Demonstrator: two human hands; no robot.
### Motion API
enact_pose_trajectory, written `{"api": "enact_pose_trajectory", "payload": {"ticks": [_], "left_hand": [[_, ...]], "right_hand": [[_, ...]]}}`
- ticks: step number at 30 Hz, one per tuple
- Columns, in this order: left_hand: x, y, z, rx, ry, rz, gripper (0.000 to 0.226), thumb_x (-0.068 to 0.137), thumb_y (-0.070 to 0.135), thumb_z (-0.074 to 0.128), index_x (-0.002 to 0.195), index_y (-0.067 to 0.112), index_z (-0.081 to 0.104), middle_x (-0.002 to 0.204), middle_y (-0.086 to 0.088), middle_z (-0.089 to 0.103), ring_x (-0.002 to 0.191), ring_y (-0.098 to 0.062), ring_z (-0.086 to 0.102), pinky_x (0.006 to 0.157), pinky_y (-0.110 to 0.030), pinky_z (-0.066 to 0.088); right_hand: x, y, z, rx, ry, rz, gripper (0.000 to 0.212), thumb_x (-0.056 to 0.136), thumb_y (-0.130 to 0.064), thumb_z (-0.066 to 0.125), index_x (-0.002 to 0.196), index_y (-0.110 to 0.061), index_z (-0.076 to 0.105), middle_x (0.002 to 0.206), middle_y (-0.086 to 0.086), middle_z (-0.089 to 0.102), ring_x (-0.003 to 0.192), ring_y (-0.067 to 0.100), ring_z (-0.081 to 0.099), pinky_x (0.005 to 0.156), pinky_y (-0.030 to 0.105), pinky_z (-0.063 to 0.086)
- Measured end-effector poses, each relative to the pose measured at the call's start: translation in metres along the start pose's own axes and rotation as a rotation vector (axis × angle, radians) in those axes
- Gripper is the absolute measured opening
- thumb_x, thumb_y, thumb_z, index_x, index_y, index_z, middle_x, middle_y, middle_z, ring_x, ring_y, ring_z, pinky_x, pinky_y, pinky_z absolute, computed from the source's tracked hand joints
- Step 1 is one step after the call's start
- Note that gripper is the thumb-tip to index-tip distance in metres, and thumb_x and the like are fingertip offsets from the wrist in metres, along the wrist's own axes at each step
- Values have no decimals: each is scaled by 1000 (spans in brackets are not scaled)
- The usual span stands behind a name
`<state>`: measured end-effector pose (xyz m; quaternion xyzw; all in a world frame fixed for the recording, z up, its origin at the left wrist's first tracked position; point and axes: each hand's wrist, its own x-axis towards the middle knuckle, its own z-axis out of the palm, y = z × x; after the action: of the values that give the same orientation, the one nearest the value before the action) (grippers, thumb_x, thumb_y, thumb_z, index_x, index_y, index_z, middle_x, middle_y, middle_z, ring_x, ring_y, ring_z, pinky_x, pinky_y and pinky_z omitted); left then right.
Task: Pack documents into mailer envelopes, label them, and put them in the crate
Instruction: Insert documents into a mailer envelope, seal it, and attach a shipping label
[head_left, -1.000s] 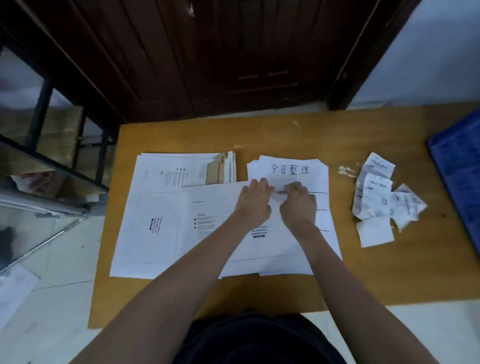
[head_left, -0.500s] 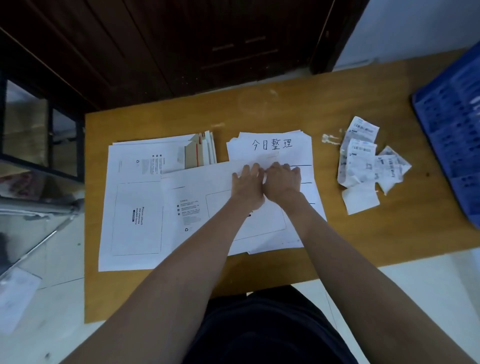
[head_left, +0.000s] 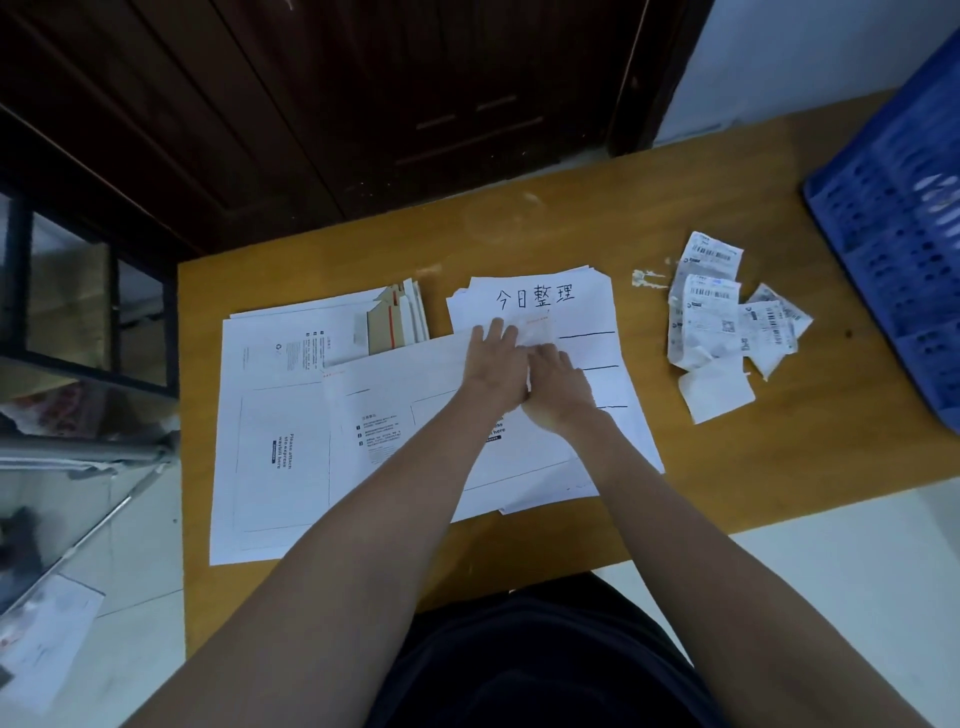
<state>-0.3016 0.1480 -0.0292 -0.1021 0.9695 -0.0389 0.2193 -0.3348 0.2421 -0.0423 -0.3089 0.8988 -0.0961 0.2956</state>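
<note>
Left hand (head_left: 493, 366) lies flat, fingers straight, on the mailer envelope (head_left: 415, 415). Right hand (head_left: 558, 387) touches it alongside; grip cannot be told. Crate (head_left: 904, 249) well apart.

Two bare forearms enter from the bottom edge, no sleeves visible anywhere along them (any sleeve would sit above the frame's lower corners); no watch, band, bracelet or ring visible on either wrist or on the fingers that show; left hand (head_left: 496, 370) and right hand (head_left: 560, 393) are both ungloved; fingernails too small and blurred to judge; between the arms at bottom centre, a dark garment (head_left: 540, 660), black or very dark navy, plain, no print, logo or seam detail readable; its surface looks smooth with soft folds; cannot tell whether it is a shirt or trousers.
</note>
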Motion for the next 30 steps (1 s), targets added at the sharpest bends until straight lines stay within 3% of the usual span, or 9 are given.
{"api": "enact_pose_trajectory", "payload": {"ticks": [4,8,11,15,17,20,25,27,30], "left_hand": [[11,15,-14,-31,52,-75,30,91,28,47,113,15,62,127,-7,47,124,-26,35,100,-36,28],[16,37,-25,-106,175,-109,31,90,22,46,118,9,51,119,-9,57,115,-27,46,95,-37,33],[20,61,-31,-349,165,-37,27,92,22,47,114,11,57,121,-9,53,116,-27,45,94,-37,36],[26,94,-36,-826,-13,-75,20,91,18,52,107,14,64,124,-10,51,117,-27,49,97,-37,42],[29,106,-41,-984,-83,-103,18,90,14,53,103,16,65,127,-11,51,119,-27,52,96,-33,43],[31,114,-50,-1073,-142,-110,42,91,14,51,133,10,52,140,-10,46,128,-24,46,101,-30,37],[31,113,-63,-1257,-8,-117,46,92,16,55,137,13,48,141,-6,48,130,-23,44,99,-27,35],[33,111,-67,-1357,28,-119,40,90,14,57,130,14,54,133,-3,56,122,-20,52,95,-26,39],[32,110,-70,-1546,31,-163,19,93,20,58,110,11,58,113,-3,64,87,-12,65,75,-20,47]], "right_hand": [[-15,17,-15,297,247,-11,44,91,-2,47,135,-6,45,139,9,42,126,24,44,96,34,42],[-31,61,-33,238,519,173,36,87,2,48,121,-3,59,137,8,43,123,25,43,94,32,42],[-40,93,-41,178,516,391,33,88,-3,47,117,-5,63,147,7,35,131,27,32,102,34,35],[-50,118,-48,166,373,497,36,92,-12,47,126,-9,60,151,4,30,138,26,24,109,37,26],[-53,124,-49,173,331,482,39,92,-9,46,130,-5,54,146,5,36,134,27,29,106,37,28],[-55,126,-50,234,387,423,42,90,-3,45,132,-3,50,139,5,43,128,26,35,104,35,30],[-57,122,-51,342,575,224,46,87,5,47,131,-6,54,137,-2,49,127,19,41,105,32,36],[-56,118,-54,412,616,168,45,86,8,47,127,-6,58,135,-2,52,124,18,47,102,29,40],[-54,108,-61,514,682,78,40,85,11,48,117,-5,65,126,-1,59,111,16,58,85,17,44]]}}
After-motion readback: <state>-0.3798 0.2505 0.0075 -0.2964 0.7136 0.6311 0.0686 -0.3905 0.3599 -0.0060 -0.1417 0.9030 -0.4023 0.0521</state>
